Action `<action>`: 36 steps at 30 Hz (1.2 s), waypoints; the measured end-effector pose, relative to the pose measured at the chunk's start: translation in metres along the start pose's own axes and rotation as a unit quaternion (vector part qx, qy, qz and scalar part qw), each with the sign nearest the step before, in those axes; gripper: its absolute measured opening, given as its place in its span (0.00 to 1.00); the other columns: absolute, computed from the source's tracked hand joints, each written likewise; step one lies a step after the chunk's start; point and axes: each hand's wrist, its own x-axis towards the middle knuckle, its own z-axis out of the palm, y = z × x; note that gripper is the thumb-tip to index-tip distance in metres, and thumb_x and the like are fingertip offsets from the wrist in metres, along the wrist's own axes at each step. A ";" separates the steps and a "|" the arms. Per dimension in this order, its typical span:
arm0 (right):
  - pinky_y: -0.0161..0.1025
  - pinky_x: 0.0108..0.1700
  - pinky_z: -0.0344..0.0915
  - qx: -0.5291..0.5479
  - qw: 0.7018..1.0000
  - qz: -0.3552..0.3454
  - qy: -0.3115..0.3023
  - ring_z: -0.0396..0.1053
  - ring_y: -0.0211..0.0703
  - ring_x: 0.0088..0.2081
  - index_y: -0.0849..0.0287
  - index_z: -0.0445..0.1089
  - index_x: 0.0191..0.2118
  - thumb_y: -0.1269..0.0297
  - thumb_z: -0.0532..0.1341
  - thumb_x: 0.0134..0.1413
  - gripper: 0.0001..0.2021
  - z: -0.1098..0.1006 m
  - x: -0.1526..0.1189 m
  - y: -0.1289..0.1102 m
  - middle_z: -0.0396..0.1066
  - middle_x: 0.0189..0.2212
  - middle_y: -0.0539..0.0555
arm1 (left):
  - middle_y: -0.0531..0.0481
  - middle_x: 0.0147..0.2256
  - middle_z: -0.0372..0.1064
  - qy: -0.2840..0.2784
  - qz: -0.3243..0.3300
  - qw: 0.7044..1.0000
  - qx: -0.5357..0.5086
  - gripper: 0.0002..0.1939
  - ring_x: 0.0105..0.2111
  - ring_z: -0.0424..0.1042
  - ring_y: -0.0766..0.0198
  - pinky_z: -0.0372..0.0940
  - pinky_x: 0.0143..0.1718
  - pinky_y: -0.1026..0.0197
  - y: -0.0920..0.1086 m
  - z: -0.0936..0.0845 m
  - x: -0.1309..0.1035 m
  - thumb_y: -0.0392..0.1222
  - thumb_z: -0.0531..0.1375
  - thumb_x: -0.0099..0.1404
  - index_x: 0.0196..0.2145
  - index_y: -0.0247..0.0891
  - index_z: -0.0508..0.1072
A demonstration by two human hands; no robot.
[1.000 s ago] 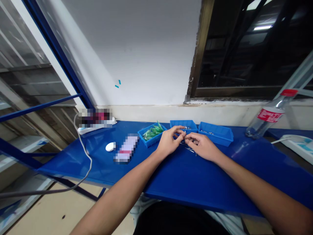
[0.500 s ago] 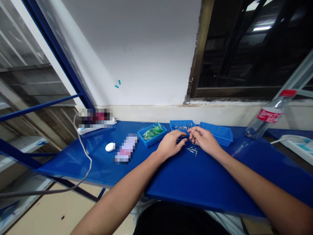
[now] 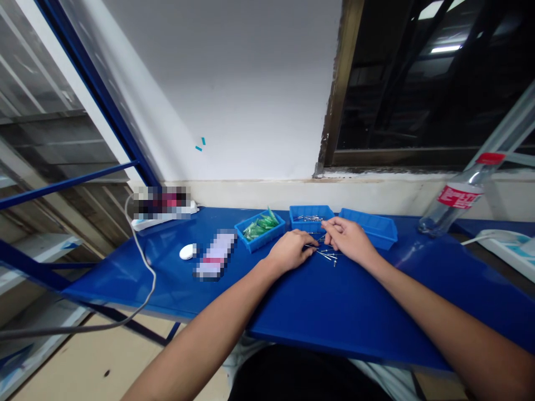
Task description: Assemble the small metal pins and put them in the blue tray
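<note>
My left hand (image 3: 290, 250) is low over the blue tabletop, thumb and fingers closed around the end of a thin metal pin (image 3: 321, 252). Beside it, my right hand (image 3: 348, 238) has its fingers curled into a pinch, and what lies between them is hidden. Several loose metal pins with small thicker heads (image 3: 335, 263) lie on the table below and between both hands. Just behind the hands stands a blue bin (image 3: 311, 210) with more such pins. Another blue bin (image 3: 388, 234) sits behind my right hand, its near side partly covered by that hand.
Left of my hands is a blue bin (image 3: 254, 243) of green plastic packets (image 3: 263, 224). A blurred phone-like slab (image 3: 216, 253) and a white round object (image 3: 188, 252) lie farther left. A bottle (image 3: 457, 197) stands at right; a cable (image 3: 152, 278) hangs over the left edge.
My left hand has closed down onto the pins, its thumb and fingers coming together. The upright pin seen at my right fingertips before is no longer visible there.
</note>
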 end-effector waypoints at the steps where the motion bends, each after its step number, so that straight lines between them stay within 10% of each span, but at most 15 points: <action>1: 0.36 0.24 0.64 -0.017 1.000 -0.008 -0.001 0.67 0.38 0.19 0.56 0.71 0.36 0.38 0.58 0.63 0.23 0.001 -0.002 -0.002 0.76 0.23 0.51 | 0.45 0.46 0.80 -0.003 -0.002 1.000 0.004 0.11 0.46 0.77 0.56 0.67 0.55 0.56 -0.001 0.000 0.000 0.34 0.60 0.69 0.46 0.38 0.81; 22: 0.40 0.36 0.70 -0.146 0.976 -0.157 0.036 0.76 0.44 0.32 0.56 0.75 0.41 0.58 0.61 0.63 0.09 0.001 -0.015 -0.015 0.79 0.34 0.53 | 0.48 0.41 0.75 0.125 -0.060 0.986 -0.094 0.08 0.40 0.75 0.61 0.69 0.44 0.61 0.005 -0.004 0.003 0.30 0.58 0.69 0.45 0.38 0.71; 36: 0.37 0.32 0.69 -0.073 0.989 -0.129 -0.024 0.72 0.40 0.29 0.56 0.72 0.37 0.62 0.63 0.57 0.04 0.005 -0.014 -0.007 0.76 0.32 0.52 | 0.43 0.44 0.78 0.187 -0.093 0.940 -0.269 0.15 0.43 0.81 0.59 0.77 0.48 0.56 0.003 0.003 0.006 0.26 0.65 0.63 0.46 0.35 0.73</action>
